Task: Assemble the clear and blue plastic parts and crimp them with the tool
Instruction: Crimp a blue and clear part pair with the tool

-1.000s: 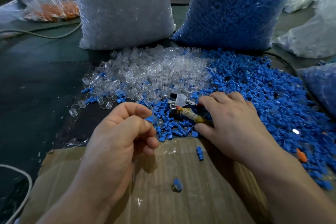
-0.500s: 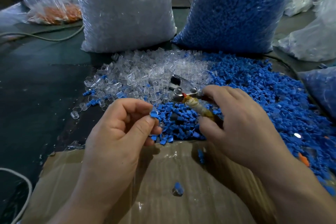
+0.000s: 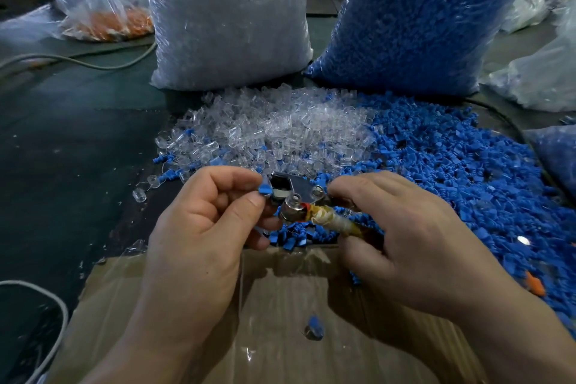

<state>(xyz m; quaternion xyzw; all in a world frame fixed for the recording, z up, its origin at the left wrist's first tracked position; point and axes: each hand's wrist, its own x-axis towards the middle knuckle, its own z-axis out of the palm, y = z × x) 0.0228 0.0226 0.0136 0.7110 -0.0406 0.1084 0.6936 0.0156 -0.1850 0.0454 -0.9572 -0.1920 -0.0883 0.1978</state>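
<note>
My left hand [image 3: 199,227] pinches a small blue part [image 3: 265,188] between thumb and forefinger, right at the metal jaws of the crimp tool [image 3: 293,196]. My right hand [image 3: 402,240] grips the tool by its tape-wrapped handle [image 3: 333,221] and holds it above the table. A heap of clear parts [image 3: 274,131] lies just behind the hands, and a wide spread of blue parts [image 3: 452,165] covers the right side. One assembled clear and blue piece [image 3: 313,326] lies on the cardboard [image 3: 280,337] in front of me.
A big bag of clear parts [image 3: 224,19] and a big bag of blue parts [image 3: 420,19] stand at the back. A bag with orange parts [image 3: 103,9] sits far left. A white cable [image 3: 46,305] loops at the lower left. Dark tabletop [image 3: 62,150] on the left.
My right hand picked the tool up off the blue heap and brought it left to my left hand. The left hand lifted the blue part up to the tool's jaws.
</note>
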